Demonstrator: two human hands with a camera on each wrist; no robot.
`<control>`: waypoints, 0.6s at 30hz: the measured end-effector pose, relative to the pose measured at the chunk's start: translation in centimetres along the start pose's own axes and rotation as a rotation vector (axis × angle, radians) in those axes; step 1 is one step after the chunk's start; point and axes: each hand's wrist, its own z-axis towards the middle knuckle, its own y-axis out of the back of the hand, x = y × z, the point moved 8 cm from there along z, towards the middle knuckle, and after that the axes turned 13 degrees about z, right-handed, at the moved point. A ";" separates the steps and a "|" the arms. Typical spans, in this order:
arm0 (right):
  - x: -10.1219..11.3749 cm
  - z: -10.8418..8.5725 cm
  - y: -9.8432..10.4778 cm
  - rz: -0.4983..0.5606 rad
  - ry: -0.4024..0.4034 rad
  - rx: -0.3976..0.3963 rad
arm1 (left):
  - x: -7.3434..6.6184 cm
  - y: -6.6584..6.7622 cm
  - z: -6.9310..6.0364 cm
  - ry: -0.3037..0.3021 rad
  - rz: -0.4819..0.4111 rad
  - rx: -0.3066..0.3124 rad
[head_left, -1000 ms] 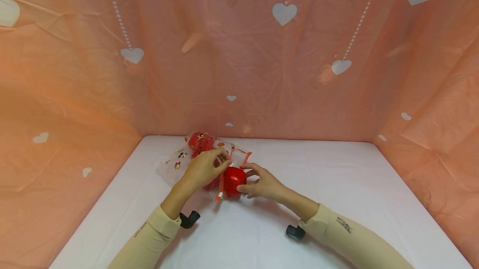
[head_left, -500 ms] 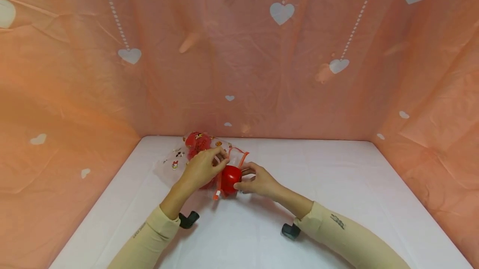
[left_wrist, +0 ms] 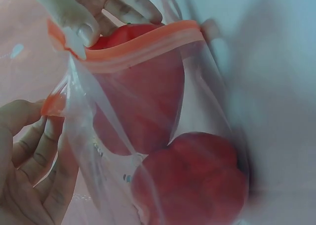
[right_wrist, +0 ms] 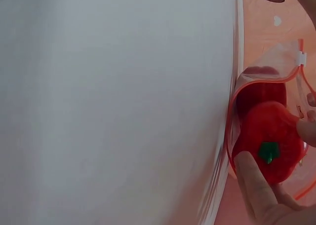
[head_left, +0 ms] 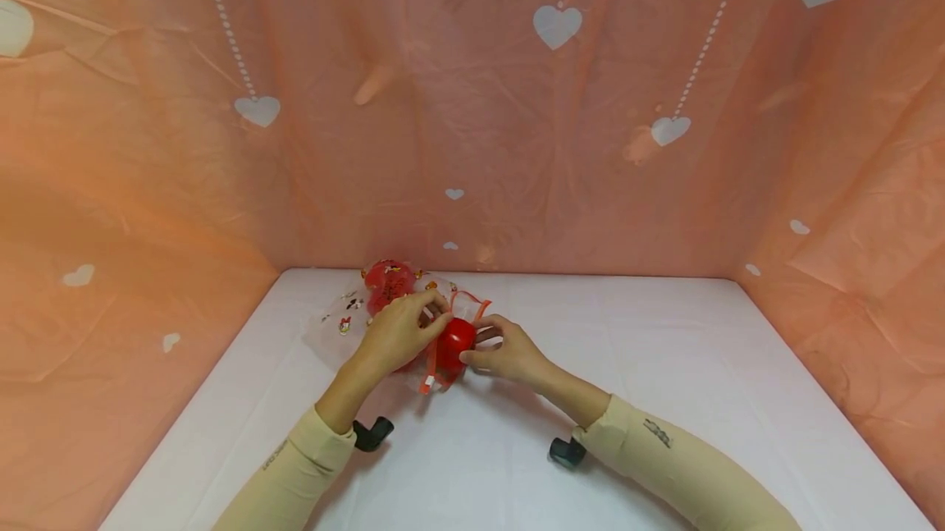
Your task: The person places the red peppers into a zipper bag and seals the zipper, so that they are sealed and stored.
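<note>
My left hand pinches the orange edge of a clear zip bag printed with small cartoon figures. My right hand holds a red bell pepper with its fingers and thumb around the stem end, and the green stem faces out of the bag's mouth. Most of this pepper is inside the bag, below the orange rim, as the left wrist view shows. Deeper in the bag lies another red pepper. Red shapes also show through the plastic at the bag's far end.
A white table carries the bag, left of its middle near the back edge. Peach curtains with white hearts stand behind and at both sides. Black wrist mounts jut out below both forearms. A white slider sits on the bag's zip.
My right hand has shifted slightly left and away from me with the pepper, which has tipped a little at the bag's mouth. The left hand keeps its hold on the bag.
</note>
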 end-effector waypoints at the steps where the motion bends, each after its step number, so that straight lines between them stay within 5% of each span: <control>1: 0.1 0.1 0.1 -0.005 0.001 -0.015 | 0.0 0.0 0.0 0.001 0.001 -0.001; 18: 0.1 1.5 1.0 0.041 -0.016 -0.169 | 0.2 -0.2 -0.1 0.010 0.027 0.004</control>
